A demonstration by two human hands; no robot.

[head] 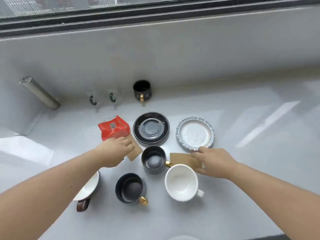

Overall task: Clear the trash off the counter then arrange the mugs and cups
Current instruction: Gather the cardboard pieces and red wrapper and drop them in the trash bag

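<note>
Nearest: dark mug (130,188) and white mug (181,182), both close below the hands. Left hand (115,149) closing over card (134,149) beside wrapper (114,129); right hand (212,161) pinching second card (186,159). Best to lift straight up, clear of centre mug (154,159) between the grips.

red wrapper (114,129) crumpled, left | two brown cards (186,160) flat | black mugs (129,188), white cup (181,182) upright

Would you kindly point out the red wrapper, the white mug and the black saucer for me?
red wrapper (113,129): head view, on its crinkled middle.
white mug (181,182): head view, on its inside bottom.
black saucer (151,128): head view, on its centre well.
</note>
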